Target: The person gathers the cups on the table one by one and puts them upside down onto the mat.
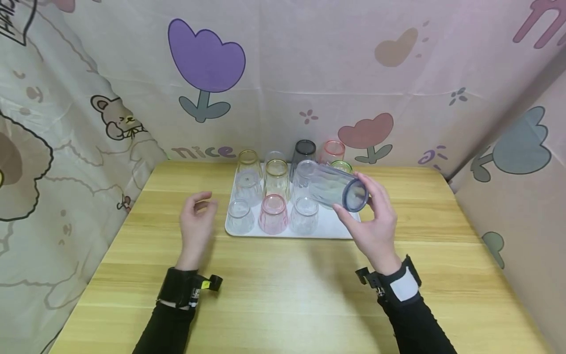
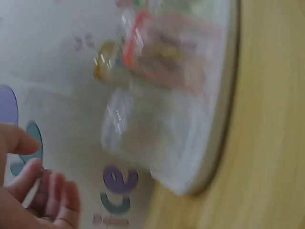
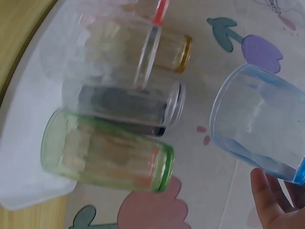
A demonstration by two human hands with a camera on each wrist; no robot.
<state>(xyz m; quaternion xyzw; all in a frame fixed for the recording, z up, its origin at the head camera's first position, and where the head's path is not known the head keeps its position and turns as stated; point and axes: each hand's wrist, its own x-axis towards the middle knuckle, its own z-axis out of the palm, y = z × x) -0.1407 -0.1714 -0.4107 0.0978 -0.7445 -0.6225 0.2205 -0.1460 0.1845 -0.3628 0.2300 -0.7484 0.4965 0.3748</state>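
Observation:
My right hand point(image 1: 379, 221) grips a clear blue-tinted glass point(image 1: 331, 186) by its blue-ringed end, thumb on one side and fingers on the other. The glass is tilted nearly on its side above the right part of a white tray point(image 1: 338, 228). In the right wrist view, the blue glass point(image 3: 259, 121) is apart from the green glass point(image 3: 107, 150) standing on the tray. My left hand point(image 1: 198, 223) is held left of the tray with fingers loosely bent and nothing in them. Nearest to it stands a clear glass point(image 1: 240, 216) at the tray's front left corner.
Several glasses stand in rows on the tray, among them a pink one point(image 1: 273, 216), a yellow-rimmed one point(image 1: 276, 179), a dark one point(image 1: 305, 150) and a red-rimmed one point(image 1: 333, 150). A patterned cloth point(image 1: 283, 64) hangs right behind the wooden table point(image 1: 283, 295).

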